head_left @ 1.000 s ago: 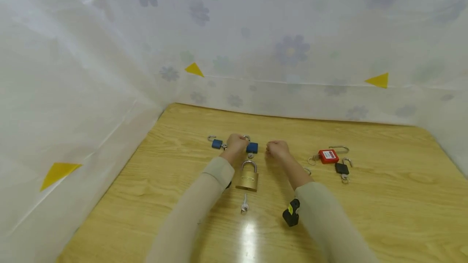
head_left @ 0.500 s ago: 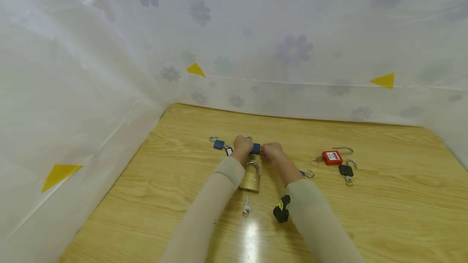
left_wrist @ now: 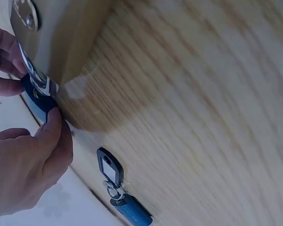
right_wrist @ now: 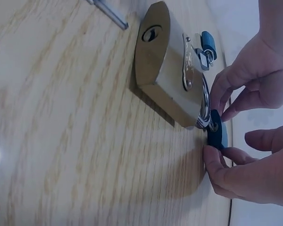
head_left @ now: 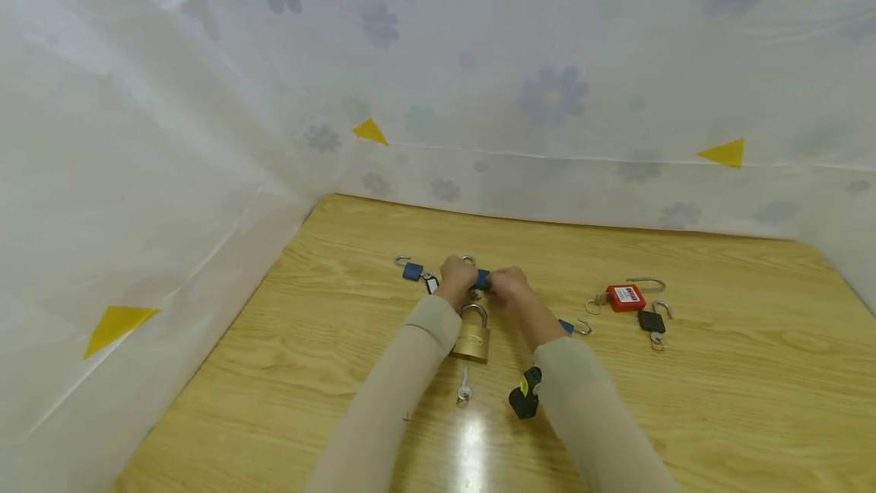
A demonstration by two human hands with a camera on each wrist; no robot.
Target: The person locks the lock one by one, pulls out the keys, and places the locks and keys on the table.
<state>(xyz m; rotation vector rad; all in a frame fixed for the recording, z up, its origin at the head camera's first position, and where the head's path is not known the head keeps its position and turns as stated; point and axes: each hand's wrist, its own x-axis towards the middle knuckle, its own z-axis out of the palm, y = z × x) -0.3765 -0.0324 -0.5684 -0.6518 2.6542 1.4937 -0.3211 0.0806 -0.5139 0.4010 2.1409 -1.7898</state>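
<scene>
Both hands meet at a blue padlock [head_left: 482, 279] near the middle of the table, its silver shackle pointing away. My left hand [head_left: 457, 277] pinches the left end of its body between thumb and fingers. At the opposite end, my right hand [head_left: 508, 283] pinches the body too, with fingertips bent against it in the right wrist view. The keyhole face of the blue padlock [right_wrist: 217, 129] is turned toward me, partly behind the shackle of a large brass padlock [head_left: 472, 342]. That brass padlock stands just in front of the hands.
A loose key [head_left: 464, 386] lies nearest me. Left of the hands is another blue padlock [head_left: 413, 271] with a black key tag [left_wrist: 111, 168]. To the right lie a red padlock [head_left: 626, 297], a black padlock [head_left: 652, 321] and a blue padlock [head_left: 566, 326] partly behind my right forearm.
My right hand has moved left to the middle blue padlock and taken its right end. My left hand has come lower and to the right, from beside the shackle onto the body.
</scene>
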